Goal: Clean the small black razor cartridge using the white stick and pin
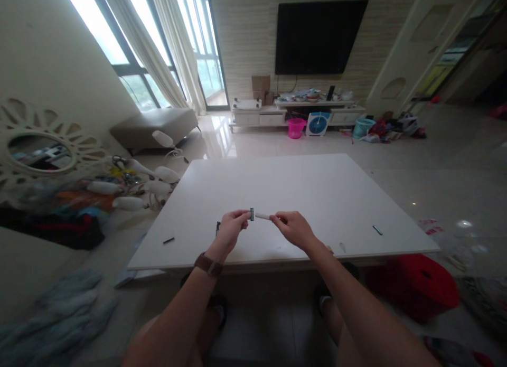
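Both hands are up over the white table (273, 182), and it's close work: the left hand (231, 227) pinches a small green-and-dark piece (252, 214) between thumb and fingers, while the right hand (293, 227) pinches a pale stick (262, 216), its free tip pointing straight at that piece. Tip and piece sit just beside each other above the table's near half; touching or not, it's too tight to call! By the look of it this is the lining-up step, and the next move calls for a firm left pinch and a true, level stick. Out wide, a short dark bar (168, 240) lies to the left, a slim green bar (377, 229) to the right, and a dark object (217, 228) peeks out beside the left hand. Any brand or lettering? Nothing readable on either held part, all too small and blurred
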`<state>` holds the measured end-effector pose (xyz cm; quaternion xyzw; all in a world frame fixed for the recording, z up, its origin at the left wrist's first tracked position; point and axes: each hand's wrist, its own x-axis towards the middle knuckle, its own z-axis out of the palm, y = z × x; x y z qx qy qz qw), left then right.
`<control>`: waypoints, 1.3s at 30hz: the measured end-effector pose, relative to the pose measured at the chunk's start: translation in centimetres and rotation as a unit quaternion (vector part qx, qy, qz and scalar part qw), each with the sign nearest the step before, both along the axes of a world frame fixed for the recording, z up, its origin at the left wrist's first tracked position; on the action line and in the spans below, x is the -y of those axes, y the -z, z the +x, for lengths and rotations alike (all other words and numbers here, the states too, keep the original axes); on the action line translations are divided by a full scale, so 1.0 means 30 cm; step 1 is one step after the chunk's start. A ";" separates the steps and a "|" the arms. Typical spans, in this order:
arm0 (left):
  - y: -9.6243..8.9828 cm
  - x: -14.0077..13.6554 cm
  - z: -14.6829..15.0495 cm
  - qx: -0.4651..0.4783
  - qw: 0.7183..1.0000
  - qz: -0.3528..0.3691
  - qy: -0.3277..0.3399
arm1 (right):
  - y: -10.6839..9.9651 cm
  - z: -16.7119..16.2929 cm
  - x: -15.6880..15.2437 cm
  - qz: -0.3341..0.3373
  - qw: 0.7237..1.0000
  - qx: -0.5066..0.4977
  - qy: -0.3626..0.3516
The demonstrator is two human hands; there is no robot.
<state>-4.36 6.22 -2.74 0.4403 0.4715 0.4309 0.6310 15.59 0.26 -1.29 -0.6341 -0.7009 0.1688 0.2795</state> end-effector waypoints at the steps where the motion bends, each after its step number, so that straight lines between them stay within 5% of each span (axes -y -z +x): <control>1: 0.000 0.001 0.000 -0.003 1.000 0.003 0.003 | 0.000 0.005 -0.002 0.008 1.000 -0.003 0.008; 5: 0.002 0.007 0.007 -0.029 0.999 0.032 0.028 | 0.003 0.002 0.002 0.026 0.999 -0.016 0.020; 11: 0.011 -0.002 0.010 -0.072 0.996 0.056 0.019 | 0.014 0.013 0.009 -0.019 0.997 -0.013 -0.078; 16: -0.008 0.008 0.008 -0.066 0.996 0.048 0.027 | 0.012 0.024 0.004 0.049 0.997 -0.066 0.007; 23: -0.020 0.013 0.004 -0.089 0.994 0.061 0.023 | 0.018 0.023 0.005 -0.040 0.995 -0.035 -0.087; 29: -0.020 0.017 0.013 -0.094 0.992 0.065 0.052 | 0.017 0.041 -0.003 -0.008 0.999 -0.015 -0.031; 34: -0.007 0.015 0.013 -0.088 0.993 0.051 0.067 | 0.014 0.064 -0.009 0.042 0.994 0.020 0.098; 39: -0.005 0.025 0.014 -0.090 0.991 0.052 0.088 | 0.020 0.060 -0.001 0.022 0.999 0.042 0.000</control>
